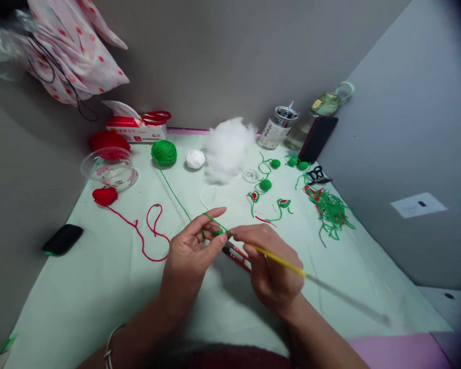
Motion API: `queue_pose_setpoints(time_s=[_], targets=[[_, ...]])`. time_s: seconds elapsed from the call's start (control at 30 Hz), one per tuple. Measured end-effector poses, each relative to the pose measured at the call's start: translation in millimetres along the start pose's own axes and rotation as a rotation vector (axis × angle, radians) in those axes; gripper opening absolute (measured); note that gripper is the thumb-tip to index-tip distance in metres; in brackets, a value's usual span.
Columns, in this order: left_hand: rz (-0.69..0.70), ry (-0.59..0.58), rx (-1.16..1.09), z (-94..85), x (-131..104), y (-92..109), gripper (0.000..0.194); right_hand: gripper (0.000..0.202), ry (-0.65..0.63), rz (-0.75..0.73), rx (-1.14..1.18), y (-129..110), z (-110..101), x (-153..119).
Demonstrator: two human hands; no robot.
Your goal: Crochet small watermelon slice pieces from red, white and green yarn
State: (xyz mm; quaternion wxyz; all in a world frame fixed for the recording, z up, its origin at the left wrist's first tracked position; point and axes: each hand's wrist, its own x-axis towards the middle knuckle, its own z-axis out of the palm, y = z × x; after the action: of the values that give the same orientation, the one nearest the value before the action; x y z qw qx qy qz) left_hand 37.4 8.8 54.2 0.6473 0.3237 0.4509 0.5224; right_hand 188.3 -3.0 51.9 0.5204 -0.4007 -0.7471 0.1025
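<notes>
My left hand (pixel 190 251) pinches a small green crocheted piece (pixel 218 232) between thumb and fingers. A strand of green yarn (pixel 175 198) runs over its raised index finger from the green yarn ball (pixel 164 153). My right hand (pixel 272 261) is closed round a crochet hook (pixel 278 260) with a yellow grip; its back end is blurred. The hook's tip meets the work between both hands, hidden by fingertips. Under the hands lies a red and dark tool (pixel 238 256), partly covered, so its kind is unclear.
White stuffing (pixel 228 148) and a white yarn ball (pixel 195 159) sit at the back. Finished green bits (pixel 265 185) and yarn scraps (pixel 332 210) lie right. Red yarn (pixel 138 236), a plastic tub (pixel 115 171) and a black object (pixel 63 240) are left. Grey partitions surround the table.
</notes>
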Motion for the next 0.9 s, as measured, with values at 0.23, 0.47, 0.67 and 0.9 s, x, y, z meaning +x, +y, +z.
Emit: queue_pose_setpoints(time_s=[0.23,0.47,0.67,0.9], targets=[[-0.352,-0.140,-0.348,1.8,1.3,5.2,0.047,0.027,0.030,-0.033,-0.158,1.2,-0.9,-0.8],[-0.248,-0.151,-0.242,-3.3,3.7,7.5,0.043,0.020,0.089,0.418,0.471,7.3,-0.3,9.2],[-0.212,-0.132,-0.195,-0.3,2.2,3.6,0.047,0.029,0.014,0.229,0.180,2.7,2.0,4.1],[-0.366,-0.100,-0.406,-2.3,8.4,6.2,0.025,0.023,0.145,0.358,0.343,7.1,-5.5,5.8]])
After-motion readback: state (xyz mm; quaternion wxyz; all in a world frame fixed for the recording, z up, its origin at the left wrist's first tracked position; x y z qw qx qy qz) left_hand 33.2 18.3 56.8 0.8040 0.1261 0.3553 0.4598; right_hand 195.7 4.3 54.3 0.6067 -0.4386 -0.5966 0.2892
